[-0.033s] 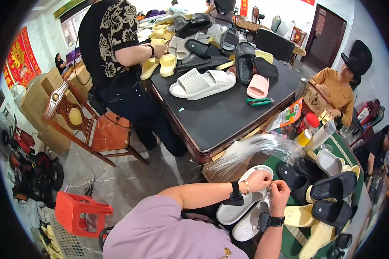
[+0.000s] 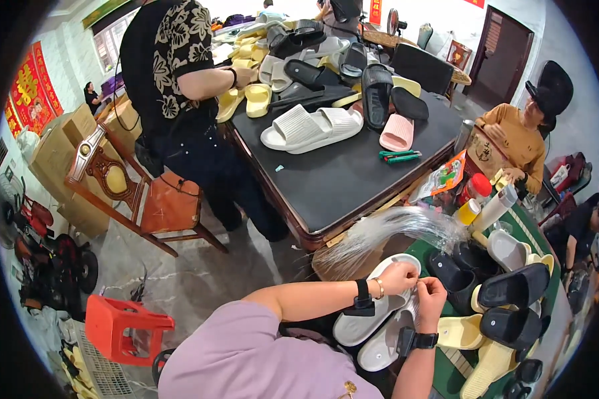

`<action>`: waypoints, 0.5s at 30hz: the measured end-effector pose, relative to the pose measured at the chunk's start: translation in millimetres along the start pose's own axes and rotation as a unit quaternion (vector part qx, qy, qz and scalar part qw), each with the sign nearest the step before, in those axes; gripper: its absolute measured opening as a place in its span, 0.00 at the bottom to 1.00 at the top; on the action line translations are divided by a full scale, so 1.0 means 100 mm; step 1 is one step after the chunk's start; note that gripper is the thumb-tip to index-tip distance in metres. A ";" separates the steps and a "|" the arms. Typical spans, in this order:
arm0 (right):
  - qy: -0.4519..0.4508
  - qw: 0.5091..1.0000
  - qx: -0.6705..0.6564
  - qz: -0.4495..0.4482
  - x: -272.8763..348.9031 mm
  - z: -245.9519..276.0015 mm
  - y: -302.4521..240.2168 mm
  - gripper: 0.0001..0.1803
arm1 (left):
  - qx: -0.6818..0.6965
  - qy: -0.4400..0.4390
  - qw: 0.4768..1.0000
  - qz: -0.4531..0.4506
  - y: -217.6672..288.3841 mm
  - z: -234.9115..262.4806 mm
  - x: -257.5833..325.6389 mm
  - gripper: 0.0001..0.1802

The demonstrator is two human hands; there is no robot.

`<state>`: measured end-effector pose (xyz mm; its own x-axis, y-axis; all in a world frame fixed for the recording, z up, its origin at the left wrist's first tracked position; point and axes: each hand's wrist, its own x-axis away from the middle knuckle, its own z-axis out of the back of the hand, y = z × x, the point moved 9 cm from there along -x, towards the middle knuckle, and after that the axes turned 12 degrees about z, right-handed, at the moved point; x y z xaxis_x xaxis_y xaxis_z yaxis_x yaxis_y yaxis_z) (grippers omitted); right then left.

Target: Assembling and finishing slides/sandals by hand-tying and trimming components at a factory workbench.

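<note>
A pair of light grey slide slippers (image 2: pixel 354 327) lies side by side at the near edge of the green-topped table. My left hand (image 2: pixel 398 278) is over the strap of one slipper, fingers pinched together. Close against it, my right hand (image 2: pixel 432 296) is pinched too, above the other slipper's strap. The fingertips of both hands meet between the straps. Whatever they grip there is too small to make out. A bundle of clear thin plastic strands (image 2: pixel 406 229) fans out just beyond my hands.
Black slippers (image 2: pixel 514 291) and yellow slippers (image 2: pixel 460 332) crowd the green table (image 2: pixel 420 250) on the right. Bottles and a red-lidded jar (image 2: pixel 478 188) stand behind them. A black table (image 2: pixel 306 176) ahead bears many slippers and a green cutter (image 2: pixel 400 157). Two people work nearby.
</note>
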<state>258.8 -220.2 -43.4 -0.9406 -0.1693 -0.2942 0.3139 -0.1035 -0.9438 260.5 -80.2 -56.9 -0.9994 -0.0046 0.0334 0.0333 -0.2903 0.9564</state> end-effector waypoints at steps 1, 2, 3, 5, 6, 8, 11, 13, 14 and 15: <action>0.000 1.000 0.001 -0.001 0.01 0.01 0.02 0.01 | 0.001 -0.001 1.000 0.001 0.00 0.00 0.00 0.09; -0.003 1.000 -0.005 0.000 0.02 0.02 0.04 0.01 | -0.018 -0.003 1.000 -0.002 0.01 -0.02 0.01 0.09; -0.007 1.000 -0.010 0.001 0.02 0.02 0.04 0.01 | -0.038 -0.006 0.999 -0.004 0.02 -0.03 0.02 0.09; -0.010 1.000 -0.003 -0.003 0.00 0.01 0.02 0.01 | -0.031 -0.014 0.999 -0.002 0.01 -0.03 0.00 0.09; -0.014 1.000 0.004 -0.006 0.01 0.01 0.00 0.01 | -0.025 -0.022 0.999 0.001 -0.01 -0.05 -0.01 0.08; -0.015 1.000 0.005 -0.006 0.02 0.01 0.05 0.01 | -0.022 -0.016 1.000 -0.004 -0.05 -0.07 0.00 0.08; -0.011 1.000 0.007 0.001 0.04 0.04 0.10 0.02 | -0.020 -0.007 0.999 -0.026 -0.05 -0.11 -0.01 0.08; -0.029 0.999 0.016 -0.004 0.03 0.02 0.11 0.02 | -0.040 -0.012 0.999 0.002 -0.08 -0.09 -0.01 0.08; -0.034 0.999 0.032 0.009 0.02 0.03 0.11 0.02 | -0.042 -0.025 0.999 0.024 -0.07 -0.08 -0.01 0.08; -0.031 0.999 0.033 0.005 0.02 0.05 0.12 0.02 | -0.044 -0.022 0.999 0.012 -0.06 -0.08 -0.01 0.08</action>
<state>261.2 -226.7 -54.4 -0.9279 -0.2315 -0.2921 0.3335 -0.1658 -0.9280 260.9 -86.4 -64.7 -0.9971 0.0288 0.0707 0.0549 -0.3738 0.9259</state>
